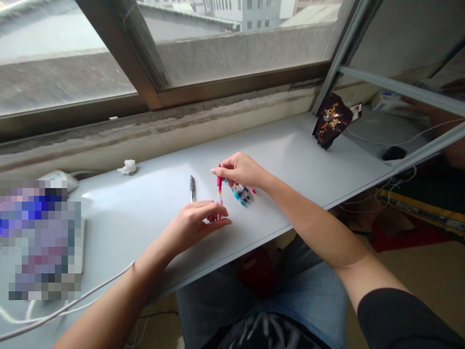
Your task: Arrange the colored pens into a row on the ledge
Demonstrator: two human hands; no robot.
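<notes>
Fingers point(222, 169) of the right hand point(241, 170) pinched narrow around the upper barrel of a pink retractable pen point(219, 186); left fingers point(214, 209) of the left hand point(191, 227) curled close around its lower barrel, the pen's bottom end hidden among them, any contact with the surface impossible to tell. Long axis of the pen nearly upright, top end pointing up and slightly toward the window, just clear of the right forefinger. Neither hand clearly nearer: right hand on the upper part, left hand on the lower, both touching.

Pen's place: over the middle of the long table point(290, 160), closer to the near edge than to the window side. Just right of it, beneath the right palm, a bundle of pens point(238, 193) lying together, blue and dark barrels slanting toward the near edge. Just left of the left fingers, a slim grey-and-silver pen point(192, 189) apart from both hands, its length running from the near edge toward the window.

Farther out, a crumpled white tissue point(128, 167) toward the far edge on the left, a dark-red snack bag point(332, 121) propped near the right end, and a white cable point(72, 305) crossing the near left corner. At far left, an object too blurred to name.
</notes>
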